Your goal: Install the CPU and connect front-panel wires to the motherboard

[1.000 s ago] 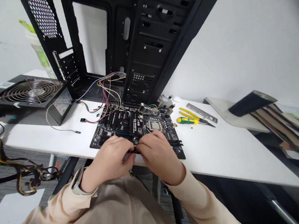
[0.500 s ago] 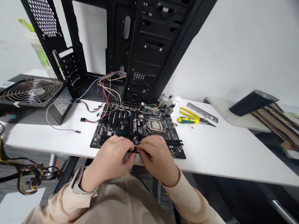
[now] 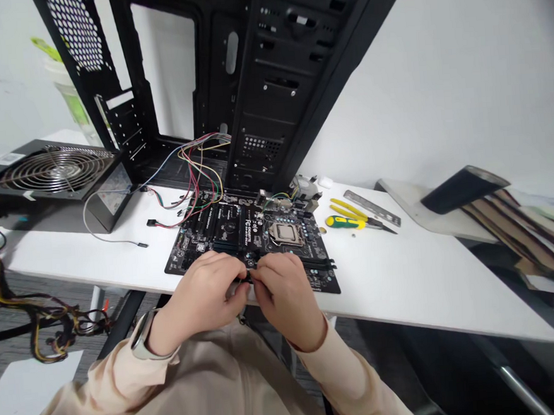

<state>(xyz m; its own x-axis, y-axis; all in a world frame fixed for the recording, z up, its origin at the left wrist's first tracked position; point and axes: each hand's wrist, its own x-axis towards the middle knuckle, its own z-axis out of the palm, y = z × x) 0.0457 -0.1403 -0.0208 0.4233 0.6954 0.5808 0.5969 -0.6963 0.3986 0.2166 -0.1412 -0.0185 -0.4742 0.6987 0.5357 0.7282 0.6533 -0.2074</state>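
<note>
A black motherboard [image 3: 258,239] lies flat at the table's front edge, with a bare processor [image 3: 286,234] in its socket. My left hand [image 3: 211,285] and my right hand [image 3: 285,292] meet over the board's near edge. Thumb and fingers of each hand are pinched together there on something small and dark. The fingertips cover it, so its kind cannot be told. Thin coloured wires [image 3: 201,168] run from the computer case [image 3: 269,100] over the board's far left corner, and a small black connector [image 3: 151,222] rests on the table beside it.
At the left stands a power supply [image 3: 52,179] with its cable bundle [image 3: 2,277] hanging off the edge. A yellow-green screwdriver [image 3: 344,222], yellow-handled pliers [image 3: 356,211] and a metal plate [image 3: 372,206] lie right of the board. Folders [image 3: 510,229] are stacked at far right.
The whole view has shifted slightly. Both hands stay at the board's near edge, with only a small shift of the right fingers.
</note>
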